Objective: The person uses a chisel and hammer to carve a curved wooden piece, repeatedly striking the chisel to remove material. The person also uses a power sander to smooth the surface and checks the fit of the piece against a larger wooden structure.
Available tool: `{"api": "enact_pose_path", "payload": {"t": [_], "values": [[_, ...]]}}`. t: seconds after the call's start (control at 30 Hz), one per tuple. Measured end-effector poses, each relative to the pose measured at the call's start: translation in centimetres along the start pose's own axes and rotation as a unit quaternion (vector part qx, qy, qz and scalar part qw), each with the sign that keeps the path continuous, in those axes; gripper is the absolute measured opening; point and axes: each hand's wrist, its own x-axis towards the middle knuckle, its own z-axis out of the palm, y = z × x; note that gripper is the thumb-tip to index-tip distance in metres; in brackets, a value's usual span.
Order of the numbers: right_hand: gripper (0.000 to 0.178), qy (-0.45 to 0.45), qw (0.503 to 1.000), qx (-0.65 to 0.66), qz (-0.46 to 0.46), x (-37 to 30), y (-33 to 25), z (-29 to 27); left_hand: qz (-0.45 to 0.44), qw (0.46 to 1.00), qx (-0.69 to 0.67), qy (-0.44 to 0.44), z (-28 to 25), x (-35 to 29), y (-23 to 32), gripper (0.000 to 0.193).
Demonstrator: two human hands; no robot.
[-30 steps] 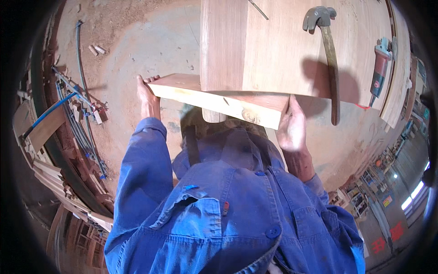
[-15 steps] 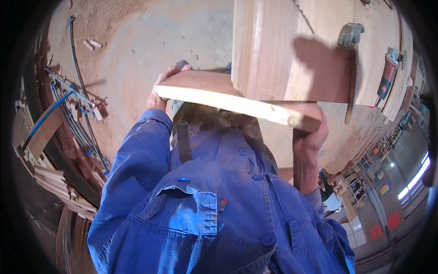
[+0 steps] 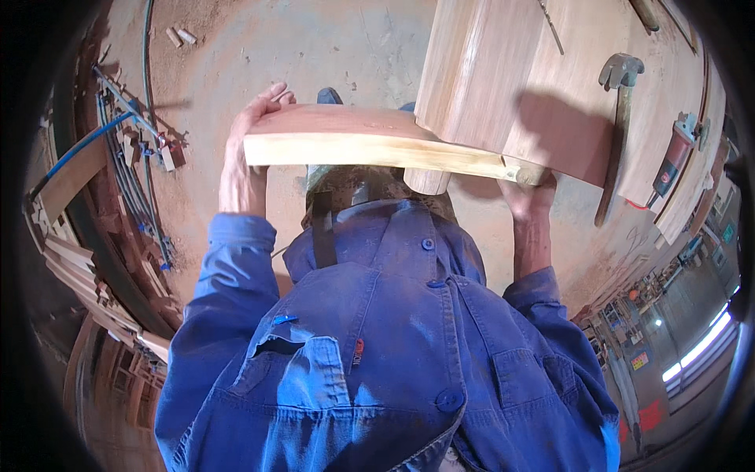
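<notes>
A thick wooden board (image 3: 346, 148) with a reddish top face and a pale long edge spans the space in front of my body. My left hand (image 3: 255, 118) wraps round its left end, thumb and fingers over the far side. At the other end, my right hand (image 3: 531, 197) grips from underneath, its fingers largely hidden by the wood. The board's right part overlaps the near edge of a broad wooden panel (image 3: 480, 86); whether the two touch I cannot tell. Below the board pokes a rounded pale wooden end (image 3: 427, 182).
A claw hammer (image 3: 620, 118) and a corded-looking power tool (image 3: 675, 161) lie on the panel at right, with a thin drill bit (image 3: 553, 30) farther off. Long bar clamps (image 3: 130, 169) and stacked wood strips (image 3: 75, 256) are at left. Small wood pieces (image 3: 181, 36) lie on the dusty floor.
The board has swung more level, its left end shifting left and its right end rising. Both hands moved with it, keeping their hold. The rounded wooden end below now shows.
</notes>
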Motion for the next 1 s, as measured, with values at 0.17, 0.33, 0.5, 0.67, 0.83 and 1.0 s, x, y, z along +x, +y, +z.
{"api": "enact_pose_path", "payload": {"t": [0.17,0.33,0.5,0.67,0.83,1.0], "values": [[0.056,-0.026,0.994,-0.104,-0.031,0.6,-0.1,-2.9,0.017,0.998,0.006,-0.058,-0.1,0.6,0.2,0.053],[0.058,0.086,0.996,-0.028,0.022,2.8,0.7,0.5,0.06,0.992,0.111,-0.005,0.4,-2.0,1.7,0.06],[0.05,0.046,0.998,-0.034,-0.022,1.2,1.6,3.5,0.08,0.995,0.055,-0.003,0.2,-2.4,1.8,0.059],[0.054,0.037,0.999,-0.018,0.004,1.4,1.3,2.3,0.104,0.994,0.027,-0.004,-0.2,-1.2,1.5,0.058],[0.063,-0.07,0.994,-0.053,0.067,2.7,-0.3,0.2,0.205,0.979,-0.014,0.002,0.6,-3.7,-0.2,0.051],[0.046,-0.079,0.966,-0.245,0.032,8.0,0.0,-4.3,0.269,0.954,-0.129,0.037,2.5,-4.6,-1.4,0.05]]}}
